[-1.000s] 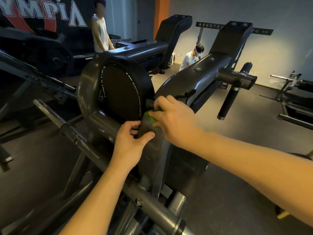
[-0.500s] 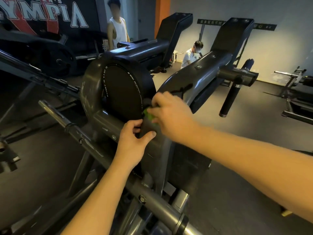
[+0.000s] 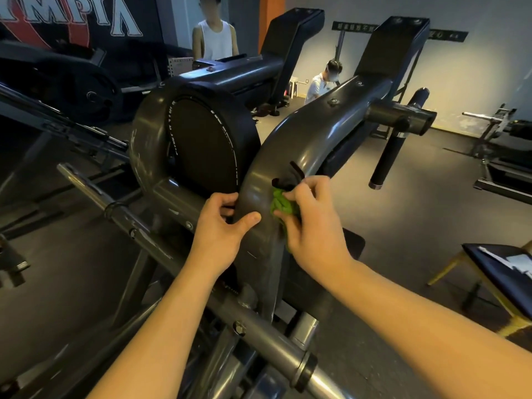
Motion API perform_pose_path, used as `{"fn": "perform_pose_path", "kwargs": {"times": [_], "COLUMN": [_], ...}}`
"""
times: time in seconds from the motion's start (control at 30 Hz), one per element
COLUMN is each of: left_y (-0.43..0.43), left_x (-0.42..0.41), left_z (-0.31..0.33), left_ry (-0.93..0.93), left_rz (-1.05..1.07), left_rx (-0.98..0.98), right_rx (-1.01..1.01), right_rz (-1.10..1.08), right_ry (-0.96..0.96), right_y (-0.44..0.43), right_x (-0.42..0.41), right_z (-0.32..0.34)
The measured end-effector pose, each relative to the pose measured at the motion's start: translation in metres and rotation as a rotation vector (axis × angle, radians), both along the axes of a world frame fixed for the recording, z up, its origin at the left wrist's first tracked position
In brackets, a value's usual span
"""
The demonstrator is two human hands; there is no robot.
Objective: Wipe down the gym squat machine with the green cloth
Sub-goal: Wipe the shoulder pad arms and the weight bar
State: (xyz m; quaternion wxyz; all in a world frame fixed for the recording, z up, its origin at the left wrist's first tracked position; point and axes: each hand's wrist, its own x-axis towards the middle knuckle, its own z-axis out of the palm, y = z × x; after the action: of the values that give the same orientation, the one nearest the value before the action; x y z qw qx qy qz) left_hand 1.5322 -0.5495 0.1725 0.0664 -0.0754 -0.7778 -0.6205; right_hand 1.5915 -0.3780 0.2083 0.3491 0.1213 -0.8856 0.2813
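Dark floor (image 3: pixel 417 226) carries squat machine (image 3: pixel 305 136); yellow-legged bench (image 3: pixel 502 273) stands at right.

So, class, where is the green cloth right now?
Centre of the head view: green cloth bunched in the right hand, against the machine's curved grey arm.

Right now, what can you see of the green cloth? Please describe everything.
The green cloth is bright green, soft-looking and crumpled into a small wad. The right hand grips it and hides most of it; only folds beside the fingers show. It presses against the squat machine's curved grey arm, just below a black fitting.
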Motion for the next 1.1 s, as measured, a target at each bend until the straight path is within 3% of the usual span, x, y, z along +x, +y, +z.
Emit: {"fn": "perform_pose_path", "kwargs": {"times": [0.1,0.23,0.4,0.6,0.87,1.0,1.1], "left_y": [-0.001,-0.002,-0.001,0.000,-0.002,-0.002,-0.004], "left_x": [-0.002,0.000,0.001,0.000,0.001,-0.002,-0.004], "left_z": [-0.002,0.000,0.002,0.000,0.000,-0.001,-0.004], "left_ry": [-0.005,-0.022,-0.016,0.011,-0.025,-0.007,0.019], "left_rz": [-0.001,-0.005,-0.018,-0.022,-0.021,-0.030,-0.048], "left_rx": [-0.003,-0.004,0.023,0.034,0.025,0.032,0.015], "right_rx": [-0.016,-0.226,-0.279,-0.190,-0.235,-0.175,-0.032], "right_rz": [-0.018,-0.190,-0.178,0.001,-0.227,-0.157,-0.052], "right_ry": [0.022,0.044,0.166,0.036,0.090,0.130,0.018], "right_y": [0.010,0.030,0.018,-0.013,0.013,-0.003,-0.020], "right_x": [-0.013,-0.054,-0.049,-0.004,-0.056,-0.034,-0.003], "right_z": [0.017,0.067,0.046,-0.016,0.062,0.025,-0.024]}}
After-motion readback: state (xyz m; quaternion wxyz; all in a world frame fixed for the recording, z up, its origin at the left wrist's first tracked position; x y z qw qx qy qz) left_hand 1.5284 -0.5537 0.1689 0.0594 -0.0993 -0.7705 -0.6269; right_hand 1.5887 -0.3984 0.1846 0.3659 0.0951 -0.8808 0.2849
